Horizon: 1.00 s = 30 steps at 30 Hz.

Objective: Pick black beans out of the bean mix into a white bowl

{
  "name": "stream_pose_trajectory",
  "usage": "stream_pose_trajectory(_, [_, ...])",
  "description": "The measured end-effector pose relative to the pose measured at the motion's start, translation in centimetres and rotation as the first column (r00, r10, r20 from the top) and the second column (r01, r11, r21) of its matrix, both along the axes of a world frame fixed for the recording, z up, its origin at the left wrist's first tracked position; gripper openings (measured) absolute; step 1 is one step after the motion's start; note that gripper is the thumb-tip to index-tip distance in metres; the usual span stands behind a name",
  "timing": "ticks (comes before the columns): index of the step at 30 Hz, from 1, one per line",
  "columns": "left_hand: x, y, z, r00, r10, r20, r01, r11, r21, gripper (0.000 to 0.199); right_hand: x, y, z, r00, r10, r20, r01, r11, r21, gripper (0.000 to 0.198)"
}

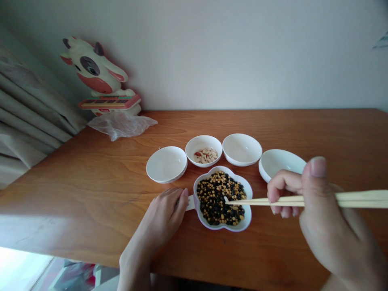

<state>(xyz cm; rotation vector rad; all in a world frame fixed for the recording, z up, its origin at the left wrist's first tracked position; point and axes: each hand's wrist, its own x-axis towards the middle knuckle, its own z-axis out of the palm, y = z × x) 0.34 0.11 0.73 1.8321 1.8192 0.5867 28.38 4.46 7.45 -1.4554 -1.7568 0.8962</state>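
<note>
My left hand (168, 210) is closed round the short handle (190, 203) of a white, scalloped dish (249, 210). Mixed black and yellow beans (220, 198) fill the dish. My right hand (324, 206) grips a pair of pale wooden chopsticks (287, 201), coming in level from the right. Their tips rest over the beans, at a small whitish piece (226, 199); whether they pinch it I cannot tell. Just behind the dish, a white bowl (203, 141) holds pale pieces like peanuts (206, 155) with a reddish bit among them.
Three other white bowls stand in the row: one at left (166, 163), one right of centre (241, 148), one at far right (280, 159), partly behind my right hand. A cow-shaped toy keyboard (103, 81) and a clear plastic bag (124, 125) sit at the back left of the wooden table (91, 194).
</note>
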Motion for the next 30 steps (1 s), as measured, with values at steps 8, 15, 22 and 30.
stream_pose_trajectory(8, [-0.1,0.0,-0.2,1.000,-0.011,-0.013,0.011,1.000,0.019,0.038,0.7,0.1,0.1,0.994,-0.101,-0.034,0.104,0.990,0.097,0.082])
stream_pose_trajectory(15, [-0.2,0.0,-0.3,1.000,-0.004,-0.014,0.004,1.000,0.015,0.038,0.3,0.1,0.5,0.985,-0.114,-0.128,0.120,0.992,0.041,0.085])
stream_pose_trajectory(22, [-0.1,0.0,-0.2,1.000,-0.006,-0.022,0.006,1.000,0.018,0.038,0.2,-0.3,-0.3,0.999,0.042,-0.032,-0.043,0.999,-0.005,0.088])
stream_pose_trajectory(30, [0.0,0.0,-0.1,1.000,0.002,-0.017,-0.001,1.000,0.027,0.039,-1.0,-0.8,0.2,1.000,0.008,-0.022,-0.008,1.000,-0.011,0.076])
